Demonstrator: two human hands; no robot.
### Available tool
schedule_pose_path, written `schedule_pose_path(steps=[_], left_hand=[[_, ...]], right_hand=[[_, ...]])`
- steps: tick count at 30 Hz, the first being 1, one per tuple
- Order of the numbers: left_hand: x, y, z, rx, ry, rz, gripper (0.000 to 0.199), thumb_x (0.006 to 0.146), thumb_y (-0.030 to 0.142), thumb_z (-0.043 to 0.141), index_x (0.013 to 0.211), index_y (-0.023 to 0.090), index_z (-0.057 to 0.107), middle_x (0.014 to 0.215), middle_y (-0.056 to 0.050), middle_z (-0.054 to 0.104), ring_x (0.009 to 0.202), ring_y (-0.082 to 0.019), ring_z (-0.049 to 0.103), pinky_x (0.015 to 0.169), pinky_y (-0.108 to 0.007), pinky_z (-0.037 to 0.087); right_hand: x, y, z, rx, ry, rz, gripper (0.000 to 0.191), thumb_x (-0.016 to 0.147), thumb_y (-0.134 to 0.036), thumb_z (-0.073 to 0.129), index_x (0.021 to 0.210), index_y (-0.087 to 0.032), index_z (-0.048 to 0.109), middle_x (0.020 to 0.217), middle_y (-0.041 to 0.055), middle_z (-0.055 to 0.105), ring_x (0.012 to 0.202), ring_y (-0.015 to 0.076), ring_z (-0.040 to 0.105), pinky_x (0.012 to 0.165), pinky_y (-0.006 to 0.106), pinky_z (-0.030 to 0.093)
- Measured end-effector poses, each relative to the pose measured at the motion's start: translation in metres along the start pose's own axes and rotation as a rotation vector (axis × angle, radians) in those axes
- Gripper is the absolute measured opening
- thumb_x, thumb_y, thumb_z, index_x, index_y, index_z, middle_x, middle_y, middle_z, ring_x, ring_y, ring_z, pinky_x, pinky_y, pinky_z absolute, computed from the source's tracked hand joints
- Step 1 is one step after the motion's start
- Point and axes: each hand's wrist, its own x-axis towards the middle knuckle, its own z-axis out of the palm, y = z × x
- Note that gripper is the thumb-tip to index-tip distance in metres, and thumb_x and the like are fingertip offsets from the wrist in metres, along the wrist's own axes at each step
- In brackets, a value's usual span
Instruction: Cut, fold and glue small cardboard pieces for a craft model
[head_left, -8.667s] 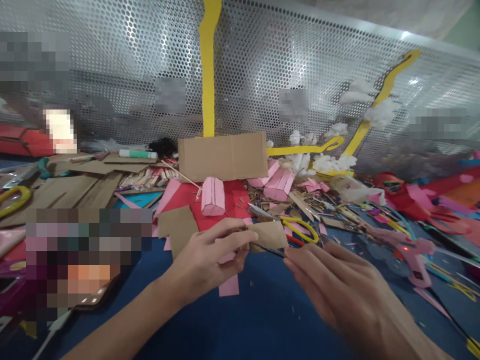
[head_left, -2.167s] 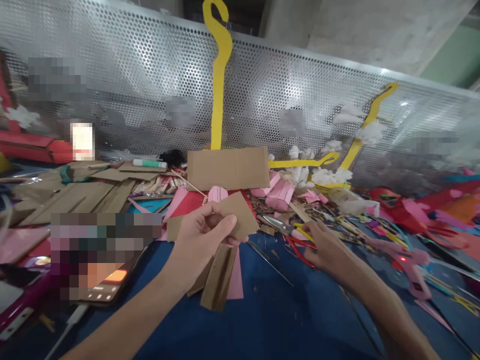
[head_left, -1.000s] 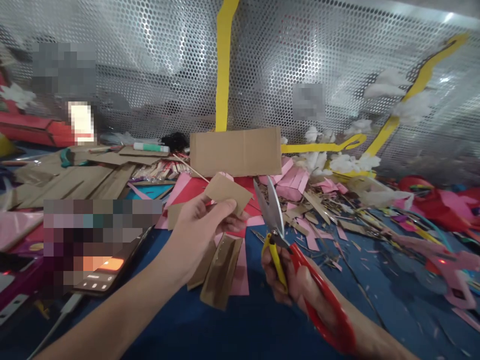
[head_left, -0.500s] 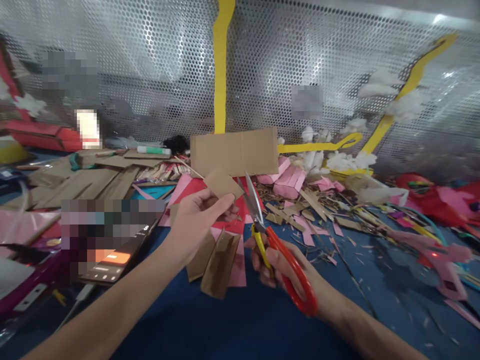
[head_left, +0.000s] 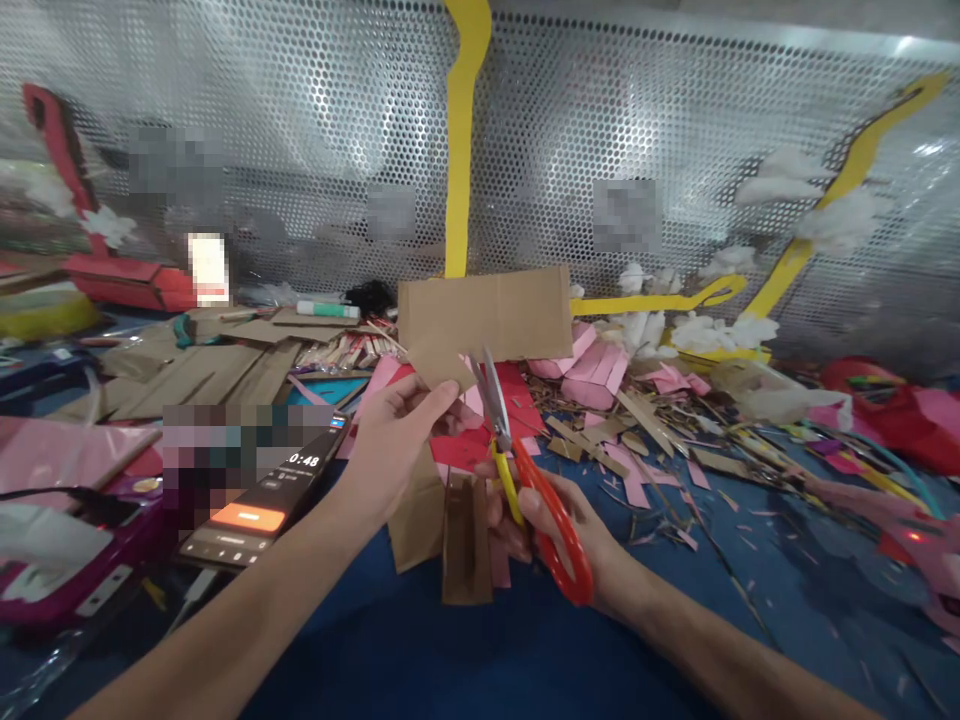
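A small piece of cardboard point(head_left: 441, 362) is pinched between the thumb and fingers of my left hand point(head_left: 401, 425). My right hand point(head_left: 547, 510) grips a pair of scissors point(head_left: 493, 400) with one red and one yellow handle. The blades point up and lie slightly apart, their tips at the right edge of the cardboard piece. Whether they touch it I cannot tell. Beneath my hands lie red paper point(head_left: 517, 400), a folded cardboard strip point(head_left: 466, 560) and another flat cardboard piece point(head_left: 416, 510).
Behind stands a cardboard panel point(head_left: 510, 310) near a tall yellow strip point(head_left: 459, 150). A phone point(head_left: 262, 495) lies left. Cardboard sheets point(head_left: 202, 375) and a glue stick point(head_left: 328, 309) sit beyond it. Paper scraps point(head_left: 636, 480) and a pink glue gun point(head_left: 892, 520) are at right.
The scissors have moved left to the cardboard piece's edge, and their blades have come closer together. The view has shifted, so the surroundings appear a little farther right and lower.
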Motion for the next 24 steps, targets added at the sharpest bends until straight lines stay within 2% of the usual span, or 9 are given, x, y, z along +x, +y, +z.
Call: schedule_pose_path(steps=[7, 15, 21, 24], left_hand=[[-0.0019, 0.0057, 0.0001, 0.019, -0.014, 0.003, 0.016, 0.081, 0.026, 0.079, 0.088, 0.013, 0.073, 0.075, -0.005, 0.075, 0.067, -0.015, 0.07, 0.065, -0.026, 0.057], [-0.0046, 0.0049, 0.0012, 0.077, -0.041, -0.017, 0.013, 0.082, 0.026, 0.077, 0.087, 0.014, 0.074, 0.07, -0.003, 0.075, 0.062, -0.014, 0.068, 0.064, -0.025, 0.058], [-0.0054, 0.0053, 0.0021, 0.086, -0.048, -0.023, 0.011, 0.082, 0.025, 0.076, 0.084, 0.015, 0.073, 0.071, -0.003, 0.075, 0.061, -0.013, 0.068, 0.063, -0.025, 0.058], [-0.006, 0.0057, 0.0022, 0.09, -0.051, -0.03, 0.013, 0.082, 0.027, 0.077, 0.084, 0.015, 0.073, 0.072, -0.004, 0.075, 0.061, -0.013, 0.068, 0.064, -0.025, 0.059]], right_hand=[[-0.0133, -0.0029, 0.006, -0.06, -0.029, 0.073, 0.055, 0.086, -0.062, 0.072, 0.116, -0.017, 0.064, 0.084, 0.0045, 0.065, 0.06, 0.0125, 0.056, 0.054, 0.025, 0.049], [-0.0131, -0.0036, 0.0052, -0.101, -0.023, 0.065, 0.059, 0.087, -0.066, 0.07, 0.116, -0.015, 0.063, 0.07, 0.0006, 0.062, 0.055, 0.012, 0.056, 0.052, 0.024, 0.048], [-0.0132, -0.0005, 0.0064, -0.047, 0.022, 0.101, 0.057, 0.084, -0.063, 0.075, 0.114, -0.016, 0.064, 0.08, 0.0036, 0.065, 0.056, 0.0113, 0.057, 0.05, 0.024, 0.05], [-0.0132, -0.0036, 0.0078, -0.044, 0.023, 0.102, 0.057, 0.083, -0.063, 0.075, 0.113, -0.016, 0.065, 0.079, 0.003, 0.064, 0.055, 0.0111, 0.056, 0.051, 0.024, 0.05]])
